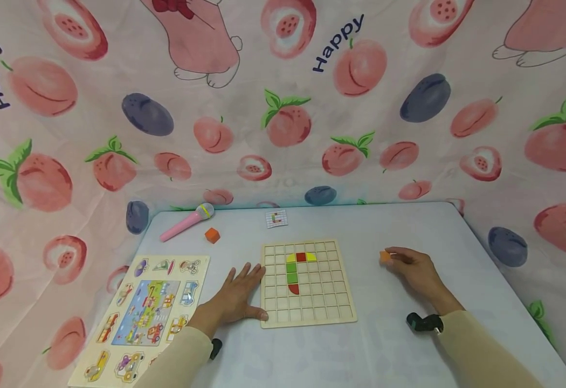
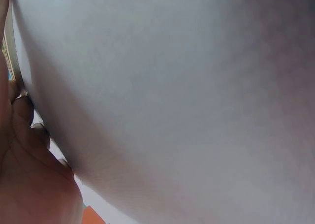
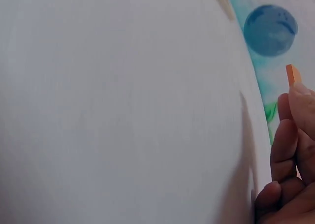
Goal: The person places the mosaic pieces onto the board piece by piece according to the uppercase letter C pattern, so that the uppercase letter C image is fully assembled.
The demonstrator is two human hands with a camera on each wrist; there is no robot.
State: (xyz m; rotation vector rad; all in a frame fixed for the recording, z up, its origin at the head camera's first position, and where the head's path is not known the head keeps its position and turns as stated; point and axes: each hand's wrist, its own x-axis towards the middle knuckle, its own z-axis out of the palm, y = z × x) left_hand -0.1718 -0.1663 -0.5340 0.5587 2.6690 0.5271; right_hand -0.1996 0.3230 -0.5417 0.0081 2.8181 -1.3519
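Note:
My right hand [image 1: 419,275] pinches a small orange block [image 1: 385,257] between thumb and fingertips, to the right of a wooden grid board [image 1: 322,302]. The right wrist view shows that block [image 3: 293,74] as a thin orange shape above the thumb. With fingers spread, my left hand [image 1: 234,296] rests at the board's left edge, fingertips and thumb right at the rim. On the grid, a red square [image 1: 301,257] lies between two yellow pieces in the upper row. Green squares [image 1: 291,272] run down from the left yellow one, ending in a rounded red piece [image 1: 294,289].
A picture card [image 1: 276,218] with a small coloured pattern lies behind the board. At the back left are a pink toy microphone [image 1: 183,223] and an orange cube [image 1: 212,235]. A vehicle puzzle board [image 1: 200,269] lies left, partly under my left forearm. A fruit-print cloth hangs behind.

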